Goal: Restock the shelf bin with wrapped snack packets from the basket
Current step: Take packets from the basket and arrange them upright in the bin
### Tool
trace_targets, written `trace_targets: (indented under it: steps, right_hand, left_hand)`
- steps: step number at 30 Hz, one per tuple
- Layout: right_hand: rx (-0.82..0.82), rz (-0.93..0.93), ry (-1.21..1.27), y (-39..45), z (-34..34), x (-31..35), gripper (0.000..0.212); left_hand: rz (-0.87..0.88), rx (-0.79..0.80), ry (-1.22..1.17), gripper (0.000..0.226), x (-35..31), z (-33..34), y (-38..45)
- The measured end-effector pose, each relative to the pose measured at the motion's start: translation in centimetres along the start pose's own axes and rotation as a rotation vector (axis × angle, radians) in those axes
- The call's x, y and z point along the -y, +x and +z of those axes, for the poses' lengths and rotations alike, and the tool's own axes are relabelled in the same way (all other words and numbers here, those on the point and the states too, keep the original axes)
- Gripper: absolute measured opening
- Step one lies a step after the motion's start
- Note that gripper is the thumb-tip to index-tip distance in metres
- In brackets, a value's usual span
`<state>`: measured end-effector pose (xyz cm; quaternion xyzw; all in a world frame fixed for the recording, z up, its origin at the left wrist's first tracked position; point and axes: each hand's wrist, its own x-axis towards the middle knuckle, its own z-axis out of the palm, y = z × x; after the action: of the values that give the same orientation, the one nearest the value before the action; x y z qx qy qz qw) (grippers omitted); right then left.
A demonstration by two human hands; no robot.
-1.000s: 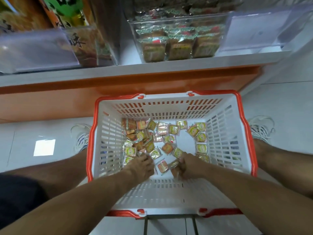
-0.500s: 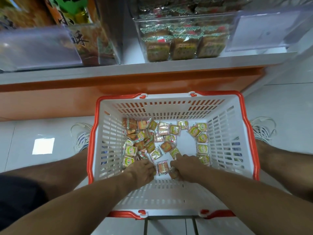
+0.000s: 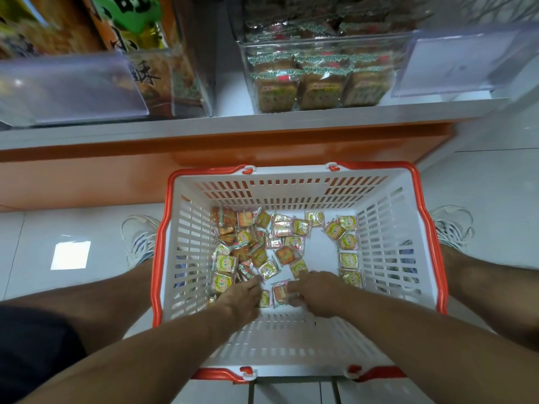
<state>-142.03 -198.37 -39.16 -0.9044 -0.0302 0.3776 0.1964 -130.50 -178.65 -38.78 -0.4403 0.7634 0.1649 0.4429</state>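
Head view: small square snack packets [image 3: 300, 227] in clear crinkled wrap, yellow-green printed, some orange, lie scattered on the floor of the white slotted plastic basket with orange rim [image 3: 431, 228]. The left hand [image 3: 240, 295] rests on packets, its grip hidden. The right hand [image 3: 318, 290] pinches one orange packet [image 3: 279, 293]. Above, the clear shelf bin [image 3: 318, 51] holds stacked packets.

Both hands [image 3: 318, 293] among basket [image 3: 408, 243] packets [image 3: 280, 293]
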Motion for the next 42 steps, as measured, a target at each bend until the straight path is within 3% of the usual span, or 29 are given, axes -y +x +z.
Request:
trace_targets:
  steps: [4, 7, 10, 14, 18, 21, 27, 34, 36, 39, 42]
  right_hand:
    - [-0.043, 0.066, 0.292, 0.0, -2.1, -0.7, 0.038]
    - [-0.051, 0.120, 0.489, -0.2, -3.7, -1.0, 0.046]
    - [-0.061, 0.175, 0.638, -1.0, -5.5, -1.0, 0.061]
    - [-0.038, 0.207, 0.652, -3.5, -11.1, -1.0, 0.075]
    - [-0.069, 0.095, 0.638, -8.3, -19.6, 0.6, 0.028]
    - [-0.162, 0.025, 0.630, -13.0, -25.2, 2.7, 0.022]
    - [-0.396, -0.164, 0.800, -20.9, -31.7, 6.9, 0.032]
    - [-0.613, -0.263, 0.938, -22.8, -33.8, 8.4, 0.016]
    - [-0.655, -0.262, 0.948, -22.6, -33.9, 8.2, 0.015]
    - [-0.822, -0.199, 0.938, -22.5, -34.0, 7.6, 0.014]
    - [-1.063, -0.155, 0.509, -23.0, -33.9, 6.7, 0.020]
  left_hand:
    - [0.028, -0.098, -0.123, 0.056, 1.1, -0.5, -0.8]
    - [-0.012, -0.140, -0.419, 0.054, 1.9, -1.1, -1.9]
    - [-0.192, -0.175, -0.964, 0.042, 3.4, -2.7, -3.4]
    - [-0.453, -0.244, -1.781, 0.027, 7.0, -5.2, -5.8]
    - [-0.469, -0.392, -2.211, 0.021, 12.0, -8.6, -10.4]
    - [-0.329, -0.524, -2.358, 0.013, 14.8, -12.5, -14.8]
    - [-0.034, -0.845, -2.248, 0.019, 17.0, -20.3, -23.8]
    - [-0.128, -1.190, -2.193, 0.045, 17.5, -22.7, -26.8]
    - [-0.140, -1.222, -2.247, 0.047, 17.7, -22.8, -26.9]
    - [-0.169, -1.177, -2.390, 0.030, 18.6, -23.3, -26.8]
    - [-0.260, -1.110, -2.612, 0.015, 19.2, -23.4, -26.4]
